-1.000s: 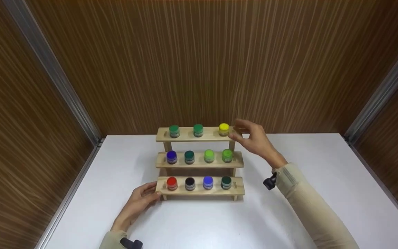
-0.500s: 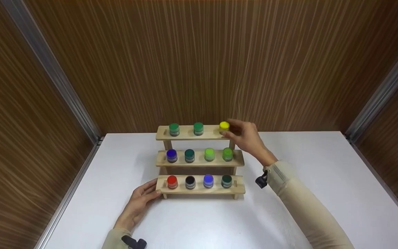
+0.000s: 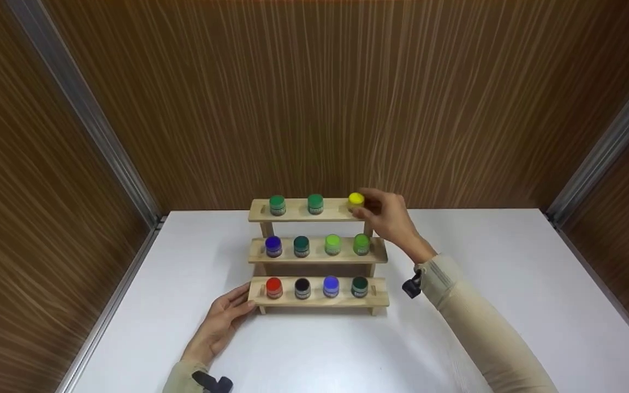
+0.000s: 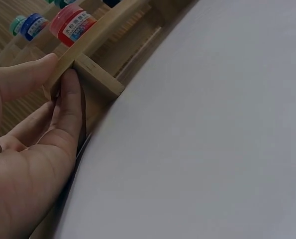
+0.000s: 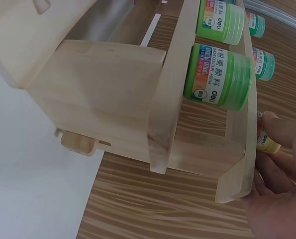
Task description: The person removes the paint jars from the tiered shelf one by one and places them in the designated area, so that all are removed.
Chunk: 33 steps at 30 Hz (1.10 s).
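Note:
A three-tier wooden display rack [image 3: 320, 302] stands on a white table with small paint jars on each shelf. My left hand [image 3: 219, 325] pinches the left end of the lowest shelf; in the left wrist view the thumb lies on top and fingers are underneath, near the red paint jar [image 4: 73, 25]. At the right of the top shelf, my right hand [image 3: 392, 218] holds the yellow paint jar [image 3: 356, 198] between thumb and fingers. The right wrist view shows this yellow jar partly covered by the fingers, standing at the shelf.
Two green jars [image 3: 315, 203] share the top shelf. The middle shelf bears blue, dark green and light green jars [image 3: 333, 244]; the bottom has red, black, violet and dark green ones [image 3: 359, 287]. A wood-grain wall [image 3: 314, 98] rises close behind the rack.
My right hand has moved left from beside the yellow paint jar and its fingers have come round it. The left hand stays at the rack's lower left end.

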{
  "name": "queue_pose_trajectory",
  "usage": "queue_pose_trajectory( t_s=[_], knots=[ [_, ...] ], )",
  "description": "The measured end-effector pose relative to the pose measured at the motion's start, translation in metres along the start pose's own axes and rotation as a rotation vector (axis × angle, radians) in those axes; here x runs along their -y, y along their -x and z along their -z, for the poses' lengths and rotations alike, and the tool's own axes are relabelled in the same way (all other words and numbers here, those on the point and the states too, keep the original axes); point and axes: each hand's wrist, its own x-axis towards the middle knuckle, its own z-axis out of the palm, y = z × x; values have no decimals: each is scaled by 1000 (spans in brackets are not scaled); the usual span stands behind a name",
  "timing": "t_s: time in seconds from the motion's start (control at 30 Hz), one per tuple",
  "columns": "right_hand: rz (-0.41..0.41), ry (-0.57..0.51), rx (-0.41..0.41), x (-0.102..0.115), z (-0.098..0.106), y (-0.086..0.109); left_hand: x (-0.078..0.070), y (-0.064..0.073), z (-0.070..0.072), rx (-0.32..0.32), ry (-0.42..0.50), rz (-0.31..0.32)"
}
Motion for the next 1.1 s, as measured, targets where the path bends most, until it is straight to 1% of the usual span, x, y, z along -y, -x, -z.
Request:
queue_pose_trajectory(
  t_s=[0.17,0.37,0.6,0.87,1.1],
  knots=[
    [-8,-22,-6,-2,3,1,1,-2,0,13,6,11],
    [-10,-52,-11,-3,11,1,1,-4,0,26,12,9],
    [-10,-22,-24,-4,21,3,1,-3,0,18,12,21],
    [-3,7,-45,-8,33,7,-1,-1,-1,18,44,30],
    [-30,22,-52,-15,44,13,-1,-2,-3,18,34,23]
  ],
)
